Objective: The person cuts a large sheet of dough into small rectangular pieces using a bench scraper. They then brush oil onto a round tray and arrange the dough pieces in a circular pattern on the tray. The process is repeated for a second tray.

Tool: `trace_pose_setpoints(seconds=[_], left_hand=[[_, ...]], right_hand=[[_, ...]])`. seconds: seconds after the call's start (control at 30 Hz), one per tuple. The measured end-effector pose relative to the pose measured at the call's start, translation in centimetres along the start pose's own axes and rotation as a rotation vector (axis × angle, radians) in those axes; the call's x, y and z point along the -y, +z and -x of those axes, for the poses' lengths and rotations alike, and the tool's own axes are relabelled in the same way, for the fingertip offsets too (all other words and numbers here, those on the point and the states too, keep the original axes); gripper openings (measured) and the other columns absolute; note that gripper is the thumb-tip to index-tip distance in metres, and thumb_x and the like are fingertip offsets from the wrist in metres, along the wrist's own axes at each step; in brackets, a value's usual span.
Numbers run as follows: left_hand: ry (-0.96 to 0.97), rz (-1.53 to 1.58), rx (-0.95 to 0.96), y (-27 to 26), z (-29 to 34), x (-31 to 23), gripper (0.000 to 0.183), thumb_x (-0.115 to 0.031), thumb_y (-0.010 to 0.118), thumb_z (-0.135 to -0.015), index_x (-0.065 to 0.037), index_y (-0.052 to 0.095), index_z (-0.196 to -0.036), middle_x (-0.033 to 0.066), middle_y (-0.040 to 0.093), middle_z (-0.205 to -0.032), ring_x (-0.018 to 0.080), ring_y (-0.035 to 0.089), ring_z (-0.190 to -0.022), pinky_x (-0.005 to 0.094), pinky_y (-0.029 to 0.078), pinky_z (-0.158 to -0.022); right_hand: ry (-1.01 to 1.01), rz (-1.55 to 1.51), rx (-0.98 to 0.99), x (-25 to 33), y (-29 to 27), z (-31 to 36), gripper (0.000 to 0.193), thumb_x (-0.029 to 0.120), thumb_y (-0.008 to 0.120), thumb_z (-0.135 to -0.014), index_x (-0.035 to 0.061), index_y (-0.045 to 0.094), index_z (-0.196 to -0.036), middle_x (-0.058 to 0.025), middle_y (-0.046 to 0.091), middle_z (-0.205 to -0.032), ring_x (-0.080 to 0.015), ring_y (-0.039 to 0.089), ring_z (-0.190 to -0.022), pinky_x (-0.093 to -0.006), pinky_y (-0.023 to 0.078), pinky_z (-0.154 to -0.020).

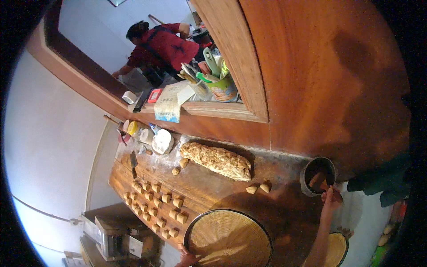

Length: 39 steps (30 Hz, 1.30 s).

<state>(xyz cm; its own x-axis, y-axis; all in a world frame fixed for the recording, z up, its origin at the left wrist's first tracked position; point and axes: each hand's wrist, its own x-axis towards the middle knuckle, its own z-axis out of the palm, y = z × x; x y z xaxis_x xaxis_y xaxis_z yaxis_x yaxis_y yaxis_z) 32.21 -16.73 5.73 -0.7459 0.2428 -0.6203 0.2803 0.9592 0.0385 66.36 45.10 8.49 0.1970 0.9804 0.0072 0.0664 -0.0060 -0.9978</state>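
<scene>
Right hand [331,194] reaching into dark pot [307,171] far right, fingers pinching something brown inside. Left hand [186,257] gripping near rim of woven tray [229,238], lying bare on tabletop [284,213].

My left hand [187,258] touches the near rim of the round woven tray [229,240], which lies flat at the lower middle of the frame. My right hand [331,196] rests at the rim of the dark round pot [307,178], upright, at the right.
</scene>
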Motion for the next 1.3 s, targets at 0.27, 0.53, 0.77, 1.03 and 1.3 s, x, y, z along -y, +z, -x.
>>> trace_pose_setpoints(seconds=[0.27, 0.53, 0.77, 1.03, 1.3], left_hand=[[-0.029, 0.019, 0.090, -0.9, -0.5, -1.5, 0.142, -0.073, 0.077, -0.068, 0.002, -0.008, -0.154, 0.0395, 0.001, -0.157, 0.0565, 0.025, -0.140, 0.0572, 0.039, -0.108], [0.004, 0.057, 0.074, -0.1, 1.3, -1.4, 0.157, -0.069, 0.084, -0.062, 0.002, -0.023, -0.151, 0.0409, -0.004, -0.156, 0.0579, 0.018, -0.141, 0.0598, 0.033, -0.112], [0.115, -0.094, 0.064, 4.4, -4.5, 6.3, 0.157, -0.063, 0.086, -0.065, 0.000, -0.031, -0.149, 0.0388, -0.023, -0.156, 0.0611, -0.007, -0.145, 0.0649, 0.024, -0.116], [0.180, 0.012, -0.083, 5.3, -5.4, 7.3, 0.154, -0.052, 0.089, -0.066, -0.002, -0.029, -0.151, 0.0425, -0.013, -0.154, 0.0610, 0.003, -0.144, 0.0635, 0.032, -0.112], [0.134, 0.034, 0.037, 6.0, -6.8, 7.9, 0.154, -0.046, 0.091, -0.066, -0.004, -0.030, -0.151, 0.0477, -0.002, -0.150, 0.0619, 0.015, -0.140, 0.0637, 0.040, -0.106]], right_hand=[[0.079, 0.192, 0.029, 2.4, -1.7, 0.7, 0.029, 0.028, 0.061, -0.102, 0.0027, 0.067, -0.115, -0.0039, 0.068, -0.082, -0.0095, 0.063, -0.072, -0.0223, 0.051, -0.065], [-0.002, 0.357, 0.136, 5.7, -0.8, 0.0, 0.027, 0.026, 0.063, -0.100, 0.0002, 0.068, -0.107, -0.0064, 0.069, -0.093, -0.0142, 0.065, -0.086, -0.0274, 0.054, -0.078], [-0.313, 0.704, 0.149, 6.3, 0.6, -1.7, 0.023, 0.024, 0.069, -0.095, 0.0029, 0.074, -0.100, -0.0097, 0.075, -0.089, -0.0223, 0.073, -0.077, -0.0337, 0.055, -0.071], [-0.370, 1.083, 0.183, 4.0, 1.7, -3.6, 0.034, 0.044, 0.068, -0.092, 0.0112, 0.077, -0.092, -0.0145, 0.073, -0.080, -0.0376, 0.069, -0.073, -0.0451, 0.055, -0.066], [-0.347, 1.058, 0.190, 0.1, 1.3, -5.1, 0.028, 0.040, 0.072, -0.088, 0.0135, 0.077, -0.092, -0.0119, 0.073, -0.079, -0.0351, 0.070, -0.074, -0.0440, 0.054, -0.066]])
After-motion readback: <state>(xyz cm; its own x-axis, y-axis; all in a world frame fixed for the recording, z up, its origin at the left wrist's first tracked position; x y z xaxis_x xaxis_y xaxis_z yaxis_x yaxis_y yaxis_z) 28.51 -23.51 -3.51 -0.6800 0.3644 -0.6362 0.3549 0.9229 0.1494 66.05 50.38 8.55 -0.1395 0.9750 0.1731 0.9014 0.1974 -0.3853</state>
